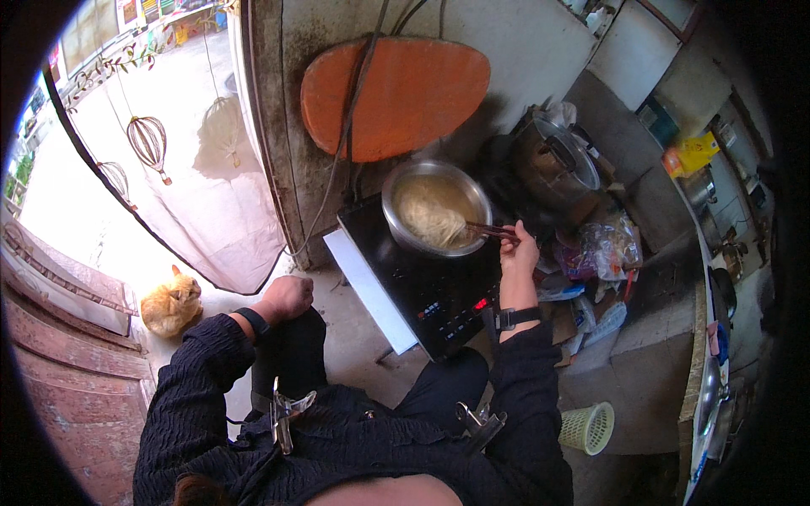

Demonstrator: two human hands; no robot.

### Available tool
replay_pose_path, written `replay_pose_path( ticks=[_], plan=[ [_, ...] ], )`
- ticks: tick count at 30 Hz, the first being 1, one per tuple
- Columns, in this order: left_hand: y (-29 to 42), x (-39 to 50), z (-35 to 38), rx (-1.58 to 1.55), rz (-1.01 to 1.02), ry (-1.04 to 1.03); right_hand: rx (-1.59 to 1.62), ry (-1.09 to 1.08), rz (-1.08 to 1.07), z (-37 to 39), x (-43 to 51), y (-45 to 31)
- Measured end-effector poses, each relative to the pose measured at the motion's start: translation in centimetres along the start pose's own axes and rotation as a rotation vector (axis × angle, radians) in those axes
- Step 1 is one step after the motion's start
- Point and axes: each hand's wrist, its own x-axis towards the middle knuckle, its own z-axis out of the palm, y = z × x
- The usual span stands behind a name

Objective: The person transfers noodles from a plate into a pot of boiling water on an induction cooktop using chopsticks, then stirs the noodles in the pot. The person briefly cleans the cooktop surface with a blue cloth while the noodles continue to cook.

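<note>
My right hand [519, 250] grips a pair of dark chopsticks [490, 230], whose tips are in pale noodles [436, 221] at the right side of a steel pot [392, 218]. Cloudy liquid surrounds the noodles. Beneath the pot is a black induction cooktop [405, 284] with lit red digits near its front edge. My left hand [289, 297] rests by my left knee, away from the cooktop, with its fingers curled in and nothing seen in them.
An orange board [395, 98] leans on the wall behind the pot. Right of it stand a lidded pot [547, 158] and plastic bags [610, 243]. A green plastic basket [595, 428] lies at lower right. An orange cat [168, 307] sits by the curtained doorway at left.
</note>
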Motion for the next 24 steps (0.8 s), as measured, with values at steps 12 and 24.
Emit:
replay_pose_path(
  ticks=[12,24],
  plan=[
    [1.2,1.5,1.3,0.0,0.058,0.036,0.083,0.121,-0.381,0.5,-3.4,-2.4],
    [3.2,3.1,2.0,-0.007,0.115,-0.033,-0.558,-0.57,-0.717,9.7,-11.4,-3.5]
  ],
)
